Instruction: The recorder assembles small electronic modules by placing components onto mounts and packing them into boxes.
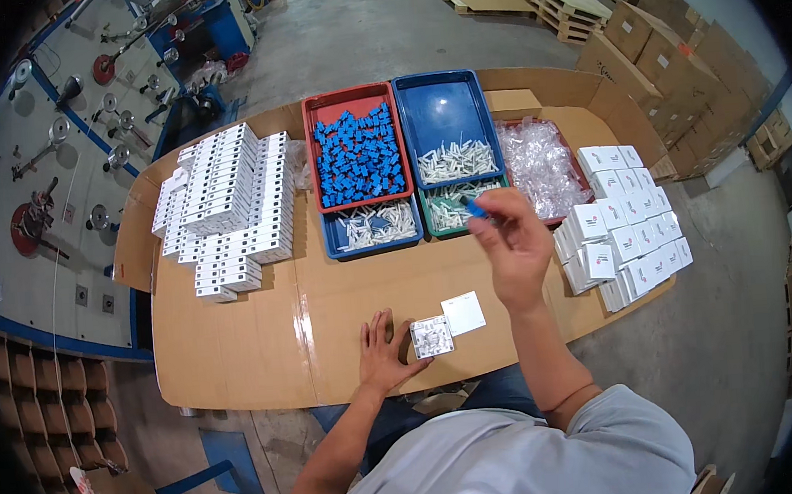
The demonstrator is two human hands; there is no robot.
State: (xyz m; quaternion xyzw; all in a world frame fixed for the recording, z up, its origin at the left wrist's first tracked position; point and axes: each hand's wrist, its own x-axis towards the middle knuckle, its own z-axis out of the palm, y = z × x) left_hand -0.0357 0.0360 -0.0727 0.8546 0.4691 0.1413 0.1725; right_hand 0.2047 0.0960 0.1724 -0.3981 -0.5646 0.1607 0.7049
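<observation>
My right hand (522, 247) is raised over the near end of the green tray (433, 226), closed in a pinch. Between its thumb and fingertips shows a small blue plastic piece (474, 208). On the cardboard tabletop, my left hand (385, 356) lies with fingers spread, its thumb and index finger against a small open white box (432, 336). White and grey parts show inside the box, too small to name. Touching its right side is a flat white square (463, 314), which looks like a lid or card.
Behind my hands stand a red tray (310, 152) of blue pieces, blue trays (434, 74) with white plastic parts, and a red tray (584, 179) of clear plastic bags. White boxes (219, 204) are stacked at left, more white boxes (619, 222) at right. Cardboard walls (267, 116) edge the table.
</observation>
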